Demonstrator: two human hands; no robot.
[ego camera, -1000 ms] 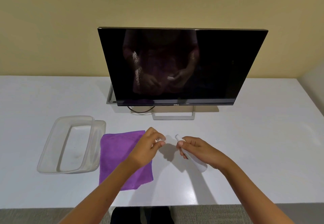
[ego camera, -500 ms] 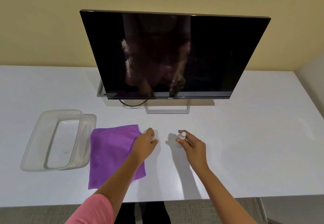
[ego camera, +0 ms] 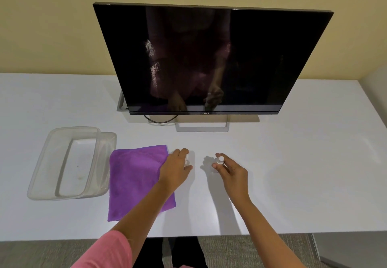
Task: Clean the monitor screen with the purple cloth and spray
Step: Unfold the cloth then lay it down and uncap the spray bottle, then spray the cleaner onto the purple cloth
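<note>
Broadly, a white desk (ego camera: 303,173) fills the lower half of the view, set against a yellow wall (ego camera: 52,26). On its far side stands a monitor (ego camera: 211,58) with a dark screen that carries faint speckled marks and dim reflections of the person; its grey stand (ego camera: 202,129) rests on the desk and a black cable (ego camera: 160,121) loops beneath the lower edge. To the left lies a clear plastic container (ego camera: 69,163), with what looks like its lid tucked under it. Just right of the container, the purple cloth (ego camera: 138,177) lies flat and folded on the desk, near the front edge. The left forearm, with a pink sleeve (ego camera: 106,251) at the bottom, crosses over the cloth's right side. The left hand (ego camera: 176,168) sits at the cloth's upper right corner, its fingers curled around a small clear cap (ego camera: 187,161) down at the desk surface. The right hand (ego camera: 230,170) is a little apart to the right, fingers and thumb closed around a small spray bottle (ego camera: 216,164) held upright, with its white nozzle poking out above the fingers. The bottle's body is mostly hidden by the hand. Shadows of both hands fall on the desk between them.
</note>
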